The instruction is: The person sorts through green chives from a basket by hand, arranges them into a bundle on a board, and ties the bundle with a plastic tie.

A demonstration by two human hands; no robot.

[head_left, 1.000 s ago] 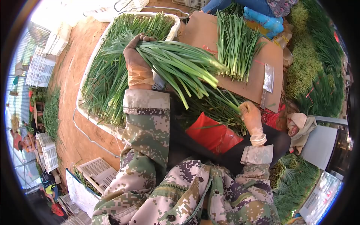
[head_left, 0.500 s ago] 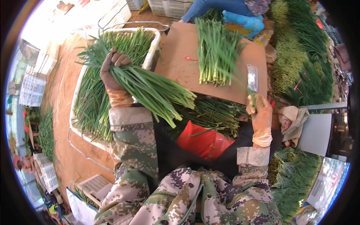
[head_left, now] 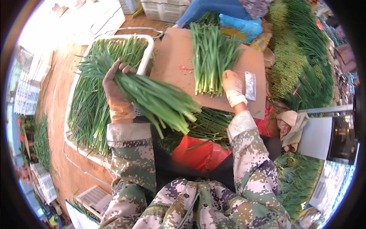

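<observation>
My left hand (head_left: 117, 89), in a dirt-darkened glove, is closed round a thick bunch of garlic chives (head_left: 158, 99). The leaves point to the upper left and the pale stem ends hang to the lower right, above my lap. My gloved right hand (head_left: 232, 84) is over the brown board, with its fingers curled closed at the right side of a second pile of chives (head_left: 209, 61). What those fingers hold, if anything, is hidden. That pile lies on the board (head_left: 171, 65) with its cut ends toward me.
A white crate (head_left: 150, 47) full of chives stands at the left. On the board lie a silvery packet (head_left: 250, 86) and a red tie (head_left: 184, 68). A red bag (head_left: 198, 154) rests between my legs. More greens (head_left: 309, 49) line the right. Another person's jeans-clad leg (head_left: 207, 9) is beyond the board.
My right hand has moved up and left from the board's near right corner to the pile's side; the loose green leaf at its fingers no longer shows. My left hand still grips its bunch.
</observation>
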